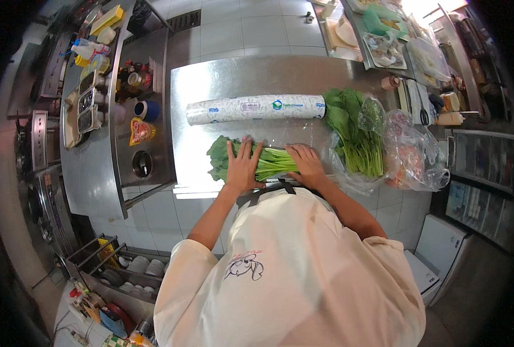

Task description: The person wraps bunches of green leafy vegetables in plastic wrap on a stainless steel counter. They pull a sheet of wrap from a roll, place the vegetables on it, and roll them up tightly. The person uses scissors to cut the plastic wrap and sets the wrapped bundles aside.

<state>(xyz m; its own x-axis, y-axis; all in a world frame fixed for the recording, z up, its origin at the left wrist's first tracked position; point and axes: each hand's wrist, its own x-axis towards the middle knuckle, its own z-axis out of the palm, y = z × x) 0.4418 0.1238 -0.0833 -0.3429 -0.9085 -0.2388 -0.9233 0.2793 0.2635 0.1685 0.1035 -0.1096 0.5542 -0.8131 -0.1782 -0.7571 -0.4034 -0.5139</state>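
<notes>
A bunch of leafy greens (278, 161) lies sideways along the near edge of the steel table (348, 71), leaves to the left and pale stems to the right. Across its leafy part, my left hand (242, 165) holds it with spread fingers, thumb on the near side. My right hand (307, 162) grips the stem end, fingers over the top and thumb near me. Just beyond lies a long roll in a printed white wrapper (257, 108). A second, larger bunch of greens (354, 134) rests to the right, partly in a clear plastic bag (372, 115).
Right of the greens, another clear bag (413, 152) holds reddish contents at the table's edge. A steel counter (96, 169) with bottles and containers stands on the left. Scissors (424, 108) and bagged food trays (385, 50) are at the right. Behind me on the left is a dish rack (122, 251).
</notes>
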